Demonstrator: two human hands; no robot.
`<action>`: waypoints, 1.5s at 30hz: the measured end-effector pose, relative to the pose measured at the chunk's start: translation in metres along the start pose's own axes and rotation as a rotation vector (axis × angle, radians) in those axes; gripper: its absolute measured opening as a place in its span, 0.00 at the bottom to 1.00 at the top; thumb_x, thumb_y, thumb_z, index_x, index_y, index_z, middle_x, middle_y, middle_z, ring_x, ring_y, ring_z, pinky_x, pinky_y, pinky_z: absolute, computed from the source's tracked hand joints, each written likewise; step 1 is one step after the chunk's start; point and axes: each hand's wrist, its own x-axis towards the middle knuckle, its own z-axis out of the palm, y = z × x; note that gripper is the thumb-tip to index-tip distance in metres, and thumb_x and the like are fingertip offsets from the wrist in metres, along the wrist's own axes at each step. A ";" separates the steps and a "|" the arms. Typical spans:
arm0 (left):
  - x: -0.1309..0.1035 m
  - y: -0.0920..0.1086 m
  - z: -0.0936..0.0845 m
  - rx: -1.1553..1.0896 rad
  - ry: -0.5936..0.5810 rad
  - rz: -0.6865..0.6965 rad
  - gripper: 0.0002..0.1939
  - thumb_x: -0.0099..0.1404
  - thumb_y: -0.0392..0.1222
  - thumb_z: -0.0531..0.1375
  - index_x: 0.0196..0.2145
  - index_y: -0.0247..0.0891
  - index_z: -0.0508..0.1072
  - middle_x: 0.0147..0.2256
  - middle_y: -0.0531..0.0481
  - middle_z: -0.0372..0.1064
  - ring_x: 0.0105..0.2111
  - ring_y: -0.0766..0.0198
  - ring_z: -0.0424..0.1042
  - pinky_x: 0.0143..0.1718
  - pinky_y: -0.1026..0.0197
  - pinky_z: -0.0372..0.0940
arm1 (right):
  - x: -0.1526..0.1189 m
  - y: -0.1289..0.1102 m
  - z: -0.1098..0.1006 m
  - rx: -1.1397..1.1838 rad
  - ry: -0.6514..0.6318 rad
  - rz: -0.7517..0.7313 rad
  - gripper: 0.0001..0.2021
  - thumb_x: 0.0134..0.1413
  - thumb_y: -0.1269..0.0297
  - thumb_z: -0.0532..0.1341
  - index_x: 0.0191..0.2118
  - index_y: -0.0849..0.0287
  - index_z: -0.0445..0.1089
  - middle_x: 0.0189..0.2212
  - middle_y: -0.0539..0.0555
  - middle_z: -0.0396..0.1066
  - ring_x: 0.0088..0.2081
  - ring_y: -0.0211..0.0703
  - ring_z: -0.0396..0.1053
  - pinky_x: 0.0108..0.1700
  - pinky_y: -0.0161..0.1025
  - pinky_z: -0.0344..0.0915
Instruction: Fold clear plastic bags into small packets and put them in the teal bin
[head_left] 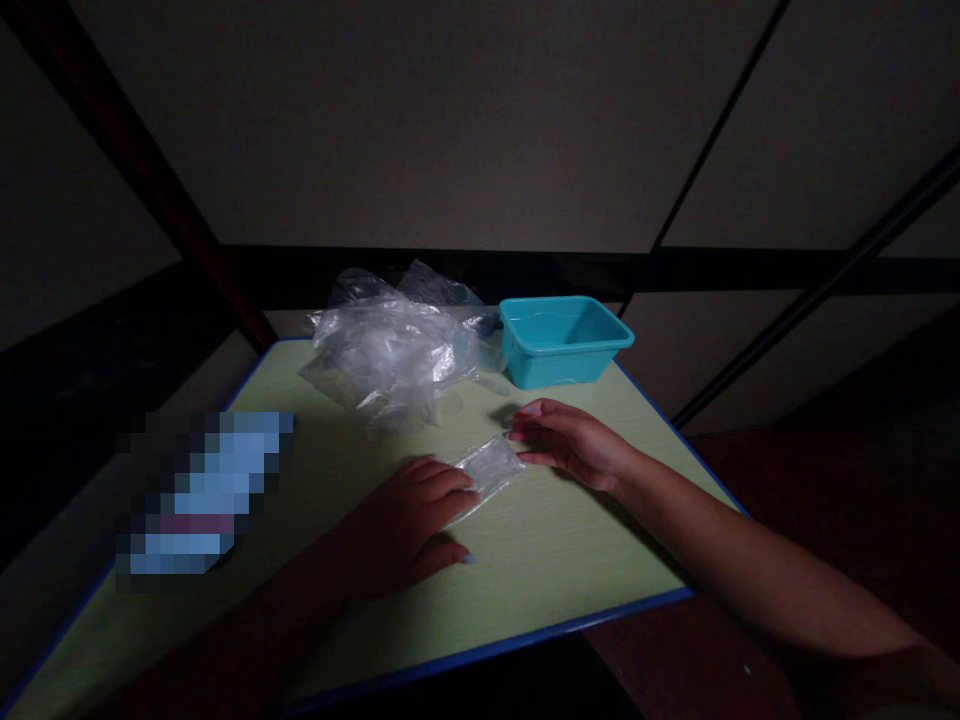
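A folded strip of clear plastic (491, 468) lies flat on the green table. My left hand (420, 515) rests over its near left end, palm down, with the fingers and thumb spread. By the strip's far right end is my right hand (566, 440), its fingers apart and slightly curved, with nothing seen between them. Whether the right fingertips touch the plastic is hard to tell. Behind the hands sits a loose heap of crumpled clear plastic bags (405, 350). A turquoise basket (566, 365) stands right of the heap, and no contents show inside it.
The table (600, 540) has a blue edge. On its left side lies a blurred, pixelated blue object (217, 480). Dark wall panels (450, 120) rise directly behind the table, and a dark reddish floor (750, 490) shows at the right.
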 end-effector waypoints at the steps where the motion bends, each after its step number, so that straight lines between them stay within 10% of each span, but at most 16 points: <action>1: 0.000 0.000 0.000 0.001 0.004 0.000 0.23 0.69 0.56 0.52 0.51 0.35 0.69 0.49 0.39 0.69 0.48 0.50 0.67 0.52 0.45 0.59 | 0.000 0.001 0.000 -0.001 -0.003 0.008 0.07 0.47 0.65 0.67 0.33 0.56 0.69 0.38 0.51 0.72 0.40 0.42 0.71 0.39 0.41 0.72; 17: -0.004 -0.001 0.003 0.017 0.003 -0.025 0.24 0.67 0.54 0.55 0.55 0.38 0.67 0.54 0.40 0.68 0.53 0.50 0.66 0.57 0.43 0.55 | -0.005 -0.005 -0.005 -0.097 -0.067 0.050 0.10 0.48 0.61 0.67 0.36 0.56 0.70 0.36 0.52 0.74 0.36 0.41 0.75 0.41 0.40 0.71; 35: -0.005 -0.001 0.007 0.014 0.019 -0.032 0.25 0.66 0.54 0.57 0.55 0.38 0.68 0.55 0.40 0.68 0.54 0.50 0.67 0.57 0.44 0.55 | -0.002 0.009 0.000 -0.574 -0.134 0.170 0.13 0.45 0.57 0.67 0.30 0.60 0.65 0.13 0.43 0.64 0.14 0.34 0.66 0.14 0.28 0.61; 45: -0.005 0.000 0.005 0.022 -0.005 -0.042 0.26 0.65 0.54 0.58 0.55 0.37 0.68 0.56 0.39 0.67 0.55 0.50 0.66 0.57 0.44 0.55 | -0.006 0.006 0.003 -0.792 -0.140 0.030 0.16 0.44 0.56 0.68 0.30 0.58 0.62 0.18 0.43 0.65 0.13 0.32 0.63 0.12 0.28 0.58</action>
